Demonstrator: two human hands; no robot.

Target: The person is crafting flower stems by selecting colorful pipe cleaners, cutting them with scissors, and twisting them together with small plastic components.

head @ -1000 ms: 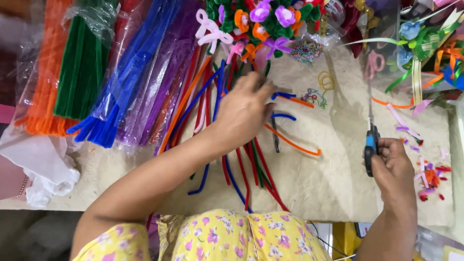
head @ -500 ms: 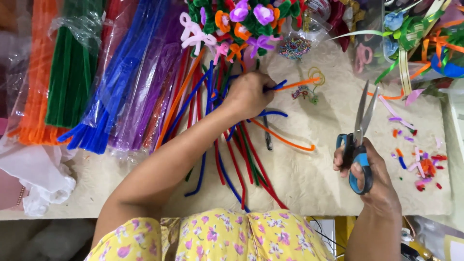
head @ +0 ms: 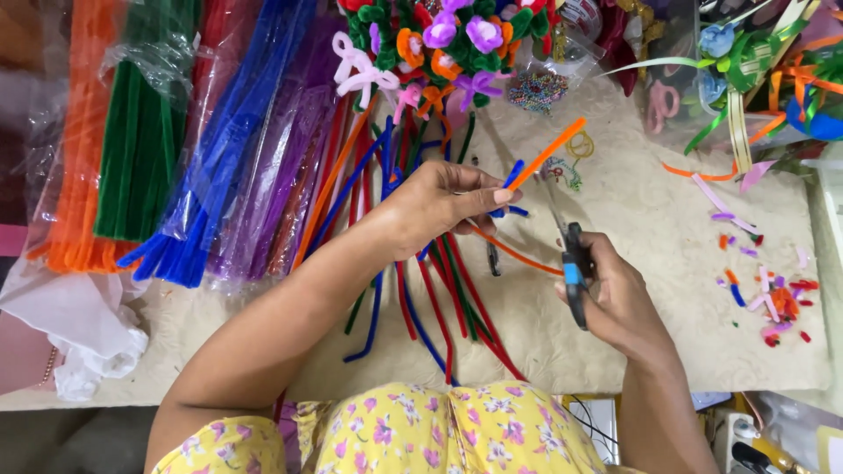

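Observation:
My left hand [head: 439,206] pinches an orange pipe cleaner [head: 546,154] and a short blue pipe cleaner [head: 511,175] above the table; the orange one sticks up to the right. My right hand [head: 615,298] grips black scissors with blue handles [head: 572,263], their blades pointing up toward the held stems. Another orange pipe cleaner [head: 518,254] lies on the table below the hands. Loose red, blue and green pipe cleaners [head: 439,298] fan out beneath my left forearm.
Bagged bundles of orange [head: 75,149], green [head: 140,140], blue [head: 219,149] and purple [head: 281,167] pipe cleaners lie at left. A pipe-cleaner flower bouquet [head: 439,44] stands at the back. Cut scraps [head: 773,298] litter the right side, ribbons [head: 746,79] behind them.
My left hand lifted the orange and blue pipe cleaners off the table. My right hand brought the scissors leftward, close to the held stems.

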